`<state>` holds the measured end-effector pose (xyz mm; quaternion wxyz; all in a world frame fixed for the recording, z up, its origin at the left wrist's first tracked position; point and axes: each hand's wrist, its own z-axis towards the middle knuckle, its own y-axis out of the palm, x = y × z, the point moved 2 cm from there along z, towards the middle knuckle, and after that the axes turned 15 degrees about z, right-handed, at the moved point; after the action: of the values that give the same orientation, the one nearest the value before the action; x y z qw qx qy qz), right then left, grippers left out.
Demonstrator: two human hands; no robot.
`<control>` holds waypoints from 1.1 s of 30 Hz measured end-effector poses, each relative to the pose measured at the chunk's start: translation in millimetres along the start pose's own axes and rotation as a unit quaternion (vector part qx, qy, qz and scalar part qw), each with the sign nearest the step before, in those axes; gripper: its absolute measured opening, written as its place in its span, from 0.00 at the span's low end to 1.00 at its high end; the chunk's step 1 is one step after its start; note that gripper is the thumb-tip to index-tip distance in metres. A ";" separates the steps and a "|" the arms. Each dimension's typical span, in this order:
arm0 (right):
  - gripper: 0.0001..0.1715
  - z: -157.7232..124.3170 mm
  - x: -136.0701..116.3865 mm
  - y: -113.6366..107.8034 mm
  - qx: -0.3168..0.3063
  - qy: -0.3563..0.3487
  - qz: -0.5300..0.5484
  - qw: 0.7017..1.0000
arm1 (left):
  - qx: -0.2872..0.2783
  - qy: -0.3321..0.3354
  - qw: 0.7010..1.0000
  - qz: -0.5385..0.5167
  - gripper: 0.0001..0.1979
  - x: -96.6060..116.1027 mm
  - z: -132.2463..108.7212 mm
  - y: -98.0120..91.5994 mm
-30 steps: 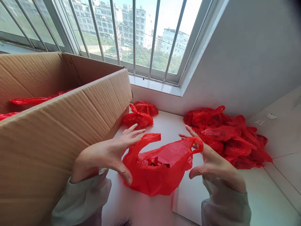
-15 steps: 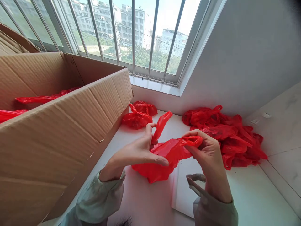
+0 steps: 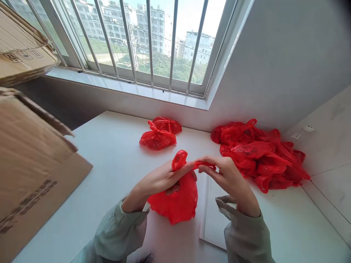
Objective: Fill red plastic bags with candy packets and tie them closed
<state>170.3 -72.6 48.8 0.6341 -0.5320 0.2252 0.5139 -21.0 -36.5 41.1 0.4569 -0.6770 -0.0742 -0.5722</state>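
Observation:
A red plastic bag [image 3: 181, 201] hangs bunched between my hands above the white table. My left hand [image 3: 170, 177] is closed round its neck, the thumb laid across, with one handle loop standing up above the fingers. My right hand [image 3: 219, 170] pinches the other handle and holds it out to the right, its fingertips close to my left thumb. Behind my hands, two tied red bags [image 3: 159, 137] sit on the table. To the right lies a heap of loose red bags [image 3: 260, 157] against the wall.
A cardboard box [image 3: 35, 157] stands at the left, with another cardboard piece [image 3: 24, 47] behind it by the barred window. A flat white panel or book [image 3: 215, 223] lies under my right forearm. The window sill [image 3: 137, 89] runs above the table's back edge [image 3: 123, 114].
The large cardboard box has shifted left in view, uncovering more table. My left hand has closed round the bag's neck, and my right hand has brought its handle closer to the left thumb.

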 end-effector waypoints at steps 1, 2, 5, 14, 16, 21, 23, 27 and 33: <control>0.15 -0.4 3.2 -1.6 0.011 0.016 0.022 1.000 | -0.031 -0.028 0.998 -0.043 0.20 -2.2 1.2 0.3; 0.15 -1.6 3.6 -2.6 0.031 0.022 0.043 0.998 | -0.067 -0.045 0.993 -0.082 0.19 -3.8 2.8 0.9; 0.11 -9.5 -11.1 -0.1 0.048 -0.006 0.071 0.996 | -0.085 -0.058 0.977 -0.187 0.17 -5.1 8.7 -0.5; 0.12 -21.1 -34.2 1.4 -0.119 -0.021 0.082 0.989 | -0.132 0.069 0.969 -0.200 0.05 4.4 5.0 -0.3; 0.13 -14.1 -23.4 -2.4 -0.012 -0.013 0.127 0.992 | -0.115 0.098 0.983 -0.108 0.05 5.8 1.9 0.1; 0.20 2.6 -1.6 17.4 -0.038 0.055 0.177 0.982 | 0.059 0.168 0.960 0.217 0.08 21.4 -5.0 -1.0; 0.21 5.2 2.5 25.1 -0.038 0.074 0.196 0.977 | 0.135 0.180 0.918 0.327 0.09 26.6 -6.2 -0.1; 0.22 4.1 5.9 31.2 -0.072 0.105 0.261 0.957 | 0.215 0.185 0.873 0.397 0.13 23.2 -5.6 4.9; 0.09 4.0 0.6 26.5 -0.061 0.014 0.127 0.990 | 0.149 0.190 0.891 0.385 0.11 14.1 -7.6 0.7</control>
<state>145.9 -71.2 37.9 0.5270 -0.5442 0.2678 0.5953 -21.3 -48.3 52.0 0.7425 -0.4548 0.1961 -0.4511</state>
